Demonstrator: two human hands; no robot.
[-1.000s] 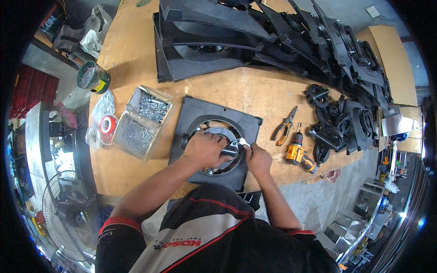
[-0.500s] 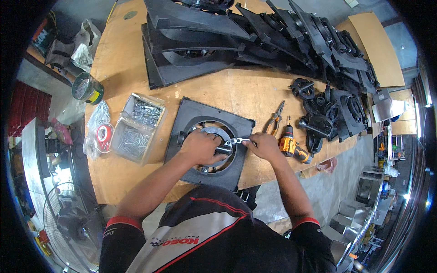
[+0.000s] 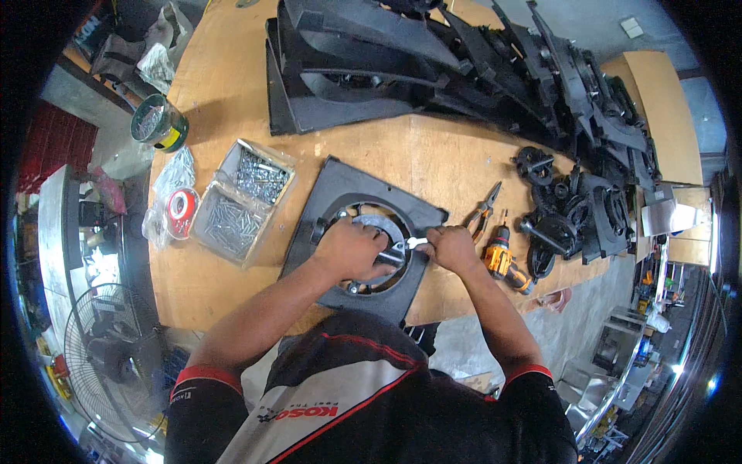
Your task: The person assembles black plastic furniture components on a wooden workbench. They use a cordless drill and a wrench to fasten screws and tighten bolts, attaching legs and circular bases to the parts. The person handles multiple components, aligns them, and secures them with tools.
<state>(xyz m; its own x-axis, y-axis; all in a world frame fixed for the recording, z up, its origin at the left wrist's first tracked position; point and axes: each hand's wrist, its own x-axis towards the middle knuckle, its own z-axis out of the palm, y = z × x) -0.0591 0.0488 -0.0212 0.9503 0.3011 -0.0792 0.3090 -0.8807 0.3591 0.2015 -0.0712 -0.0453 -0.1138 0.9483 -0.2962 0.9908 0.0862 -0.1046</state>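
A square black plastic frame with a large round opening lies flat on the table before me. In its opening sits a black round fitting with a stubby tube. My left hand is closed over that fitting, its fingers wrapped round it. My right hand pinches the outer end of a small silver wrench at the frame's right side. The wrench's other end meets the fitting beside my left fingers; the fastener there is too small to make out.
Right of the frame lie pliers and an orange cordless drill, beside black fittings. Black frames are stacked at the back. A divided box of screws, red tape roll and green tub stand left.
The whole view has shifted, so the table's contents appear farther right. My right hand sits slightly closer in against the frame, still on the wrench. My left hand keeps its hold on the fitting.
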